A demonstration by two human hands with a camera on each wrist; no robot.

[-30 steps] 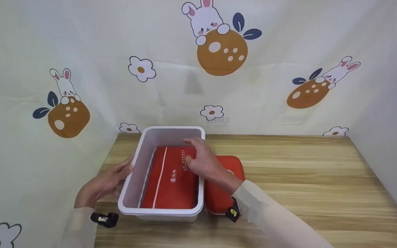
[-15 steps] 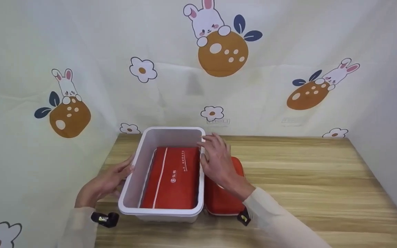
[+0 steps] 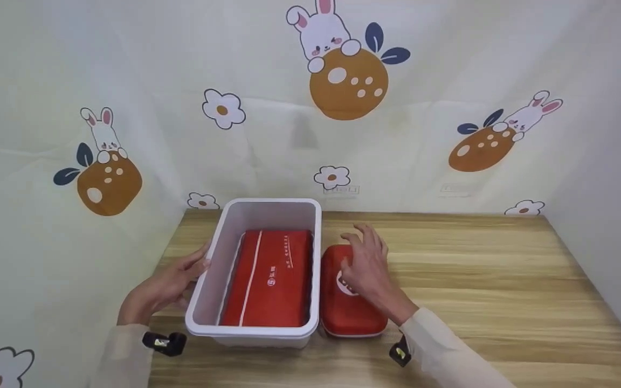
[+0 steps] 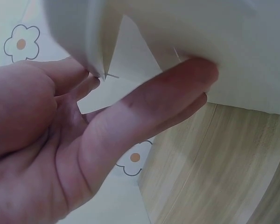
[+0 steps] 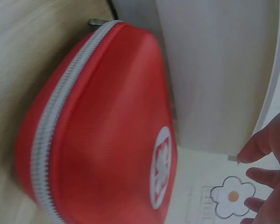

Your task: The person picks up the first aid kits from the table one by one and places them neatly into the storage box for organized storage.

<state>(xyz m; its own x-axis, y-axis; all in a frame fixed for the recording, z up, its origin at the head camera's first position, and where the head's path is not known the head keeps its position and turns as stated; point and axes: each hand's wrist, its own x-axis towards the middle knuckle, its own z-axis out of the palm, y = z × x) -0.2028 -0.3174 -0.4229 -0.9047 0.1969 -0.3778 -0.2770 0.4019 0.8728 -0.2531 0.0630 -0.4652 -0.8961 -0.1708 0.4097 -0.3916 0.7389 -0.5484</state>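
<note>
Now your left hand (image 3: 162, 288) rests with straight fingers against the left wall of the white bin (image 3: 211, 269) holding a red pouch (image 3: 270, 280), while your right hand (image 3: 367, 267), fingers spread and relaxed, hovers over the red zip case (image 3: 343, 310) just beside the bin on the table (image 3: 477, 280).

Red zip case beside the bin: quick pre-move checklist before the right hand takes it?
1. Right hand free to grasp: ok, fingers spread above the red zip case, no grip yet.
2. Case reachable: ok, it lies flat on the wooden table, against the white bin wall.
3. Zipper shut: cannot tell; the right wrist view shows only part of it.
4. Bin steadied: ok, left hand presses straight fingers on its outer left wall.
5. Room in the bin: not ok, the flat red pouch covers nearly the whole floor; the case would go on top.
</note>
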